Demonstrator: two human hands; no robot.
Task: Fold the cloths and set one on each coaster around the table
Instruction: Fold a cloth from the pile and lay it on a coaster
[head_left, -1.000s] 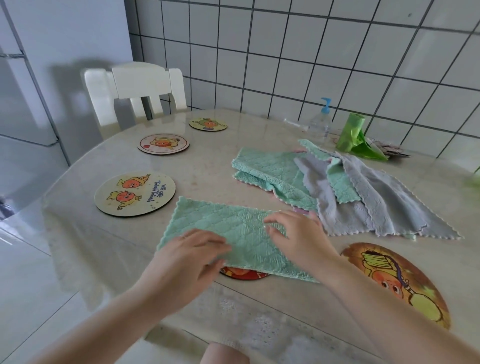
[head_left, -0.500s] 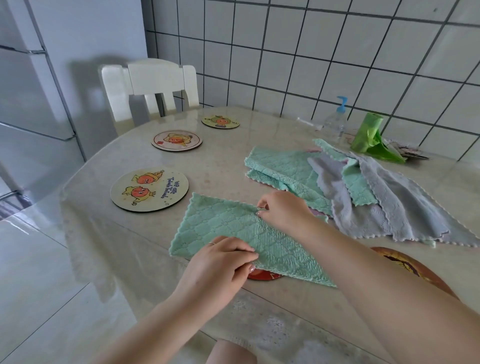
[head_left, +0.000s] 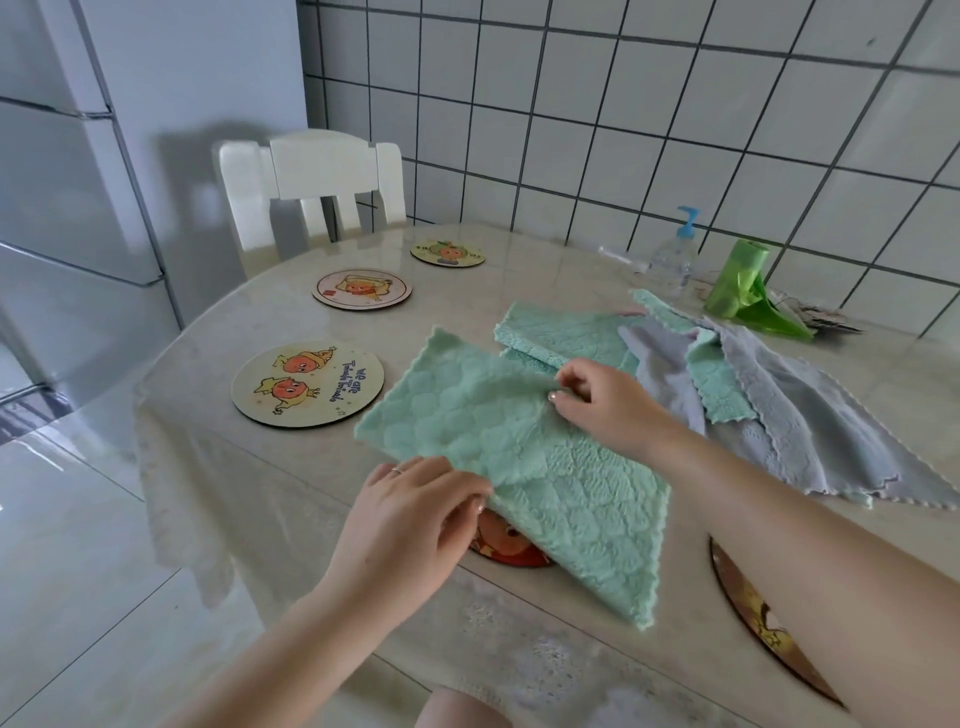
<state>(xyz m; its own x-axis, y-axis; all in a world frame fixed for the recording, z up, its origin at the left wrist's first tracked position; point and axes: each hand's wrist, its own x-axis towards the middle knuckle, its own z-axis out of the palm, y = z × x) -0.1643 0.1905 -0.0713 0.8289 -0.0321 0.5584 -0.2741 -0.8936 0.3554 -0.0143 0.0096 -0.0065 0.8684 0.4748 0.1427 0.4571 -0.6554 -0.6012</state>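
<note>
In the head view, the left hand (head_left: 415, 519) pinches the near edge and the right hand (head_left: 602, 405) pinches the far edge of the green cloth (head_left: 519, 457), each grip lifting its middle for folding over a half-covered coaster (head_left: 506, 545) on the surface (head_left: 519, 270).

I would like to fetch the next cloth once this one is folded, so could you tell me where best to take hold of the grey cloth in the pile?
Probably by the grey cloth's scalloped near corner, coming from the person's right. That corner lies flat and bare on the table, while its far part is tucked among the green cloths.
</note>
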